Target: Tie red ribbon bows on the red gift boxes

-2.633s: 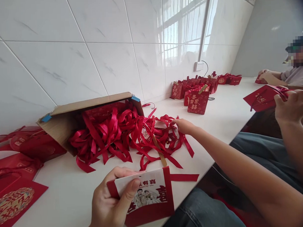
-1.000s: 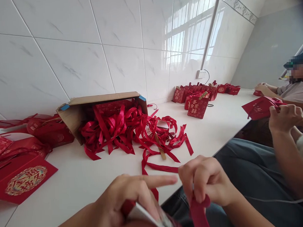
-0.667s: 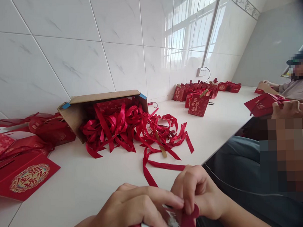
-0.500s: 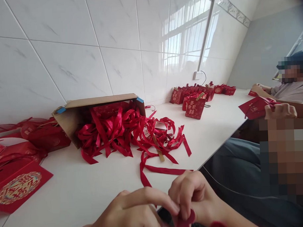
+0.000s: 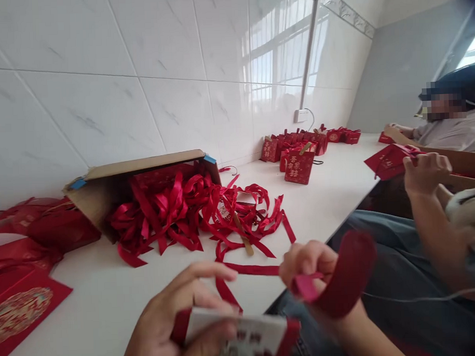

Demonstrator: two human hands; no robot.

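Note:
My left hand grips a small red and white gift box at the bottom of the view, thumb over its near face. My right hand is pinched on a red ribbon that loops out to the right, blurred by motion. Another stretch of red ribbon lies on the white counter between my hands. A heap of red ribbons spills from a cardboard box lying on its side against the tiled wall.
Flat red cards and red bags lie at the left. Finished red gift boxes stand in a cluster at the far end. To the right a person's hand holds a red box; another person sits further back.
My right hand left the ribbon heap, came back to the gift box with a ribbon, worked it close to the left hand, and has now pulled it out to the right.

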